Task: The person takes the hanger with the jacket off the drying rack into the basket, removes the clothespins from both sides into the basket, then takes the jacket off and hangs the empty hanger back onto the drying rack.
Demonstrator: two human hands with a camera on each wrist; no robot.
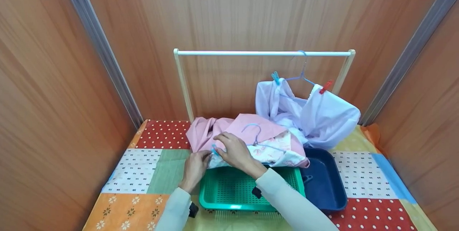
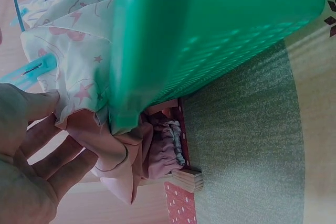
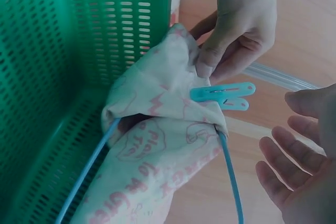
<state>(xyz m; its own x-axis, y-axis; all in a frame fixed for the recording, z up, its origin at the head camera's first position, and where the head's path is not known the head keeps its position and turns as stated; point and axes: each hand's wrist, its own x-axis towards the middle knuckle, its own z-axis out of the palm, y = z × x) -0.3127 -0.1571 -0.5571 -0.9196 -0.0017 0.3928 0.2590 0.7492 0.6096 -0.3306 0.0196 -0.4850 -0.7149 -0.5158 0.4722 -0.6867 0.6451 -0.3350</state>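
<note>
Pinching the edge of a soft white fabric (image 3: 191, 142) printed with pink stars and lettering, the person's left hand (image 1: 195, 169) bends its thumb and fingers round the cloth at the left end of a thin blue hanger (image 3: 230, 174). A smooth turquoise plastic clothespin (image 3: 220, 95) bites the folded white fabric just beside that thumb. The right hand (image 1: 235, 152) is released, its fingers loosely spread near the clothespin and apart from it. Both forearms, in pale sleeves, reach forward from the bottom edge; the right one slants leftward across a glossy green basket (image 1: 235, 207) with slotted plastic walls. The white fabric lies over the basket's far rim, plain pink fabric (image 1: 267, 125) bunched in loose folds behind it. Right of the basket sits a rounded navy tray (image 1: 328, 184); beyond, a limp lavender garment (image 1: 328, 119) hangs from a slim white rail (image 1: 233, 53).
</note>
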